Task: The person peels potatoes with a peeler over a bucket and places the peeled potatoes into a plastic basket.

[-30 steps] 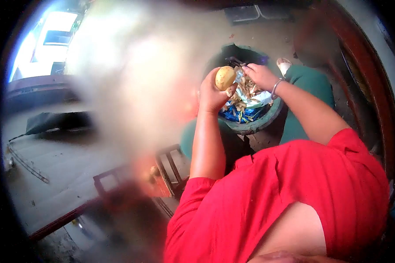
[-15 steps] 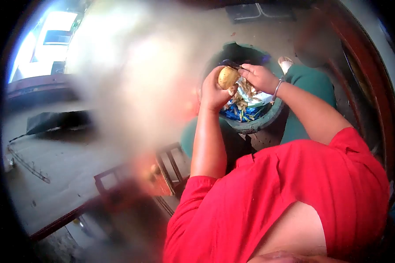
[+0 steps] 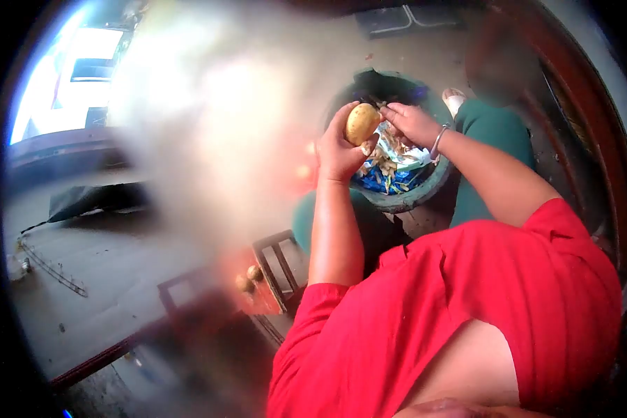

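My left hand is wrapped round a yellowish potato above a round dark green bin. Close to the potato's right side is my right hand, its fingers closed on something dark that is mostly hidden; a silver bangle is on that wrist. Inside the bin lie brown and pale peelings and blue plastic.
On a red stool at lower centre sit two roundish potatoes. A pale tabletop with a dark cloth fills the left. Blur covers the upper left centre. Dark red wooden framing curves along the right.
The dark tool, seen over the potato's top half a second ago, is now mostly out of sight. The potato is more upright in my left hand. The view has shifted slightly.
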{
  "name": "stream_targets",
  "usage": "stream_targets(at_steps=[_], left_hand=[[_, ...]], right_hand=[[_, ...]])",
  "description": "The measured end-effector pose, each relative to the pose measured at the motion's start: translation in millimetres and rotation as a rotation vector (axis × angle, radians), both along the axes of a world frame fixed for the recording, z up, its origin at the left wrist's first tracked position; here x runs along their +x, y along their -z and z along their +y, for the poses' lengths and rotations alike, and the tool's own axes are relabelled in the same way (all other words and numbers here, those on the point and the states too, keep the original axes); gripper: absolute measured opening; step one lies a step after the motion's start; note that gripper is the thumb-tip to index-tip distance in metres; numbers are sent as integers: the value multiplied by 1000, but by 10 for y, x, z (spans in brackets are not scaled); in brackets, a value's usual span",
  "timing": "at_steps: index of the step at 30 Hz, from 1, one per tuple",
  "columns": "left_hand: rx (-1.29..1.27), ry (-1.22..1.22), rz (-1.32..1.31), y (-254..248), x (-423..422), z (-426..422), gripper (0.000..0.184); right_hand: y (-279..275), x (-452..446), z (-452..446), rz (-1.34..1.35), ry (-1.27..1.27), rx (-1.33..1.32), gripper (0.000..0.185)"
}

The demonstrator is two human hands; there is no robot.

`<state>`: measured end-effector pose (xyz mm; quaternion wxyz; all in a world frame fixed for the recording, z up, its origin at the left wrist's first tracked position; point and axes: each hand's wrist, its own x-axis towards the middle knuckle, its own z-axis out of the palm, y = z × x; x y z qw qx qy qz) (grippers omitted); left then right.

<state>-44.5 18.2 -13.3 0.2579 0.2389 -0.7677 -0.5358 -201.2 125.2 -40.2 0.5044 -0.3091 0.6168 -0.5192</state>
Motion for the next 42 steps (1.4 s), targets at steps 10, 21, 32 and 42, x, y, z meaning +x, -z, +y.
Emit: stream_targets(at_steps=[10, 21, 32, 42], left_hand=[[53, 36, -30, 62, -75, 18, 62], [188, 32, -127, 167, -37, -65, 66], [39, 0, -268, 61, -22, -67, 64], [-111, -130, -339, -51, -65, 10, 55]], right_hand=[[-49, 10, 12, 127, 19, -213, 32], [-166, 7, 40, 244, 18, -265, 30], [-98, 30, 28, 530, 18, -229, 38], [-237, 139, 125, 904, -196, -229, 17]])
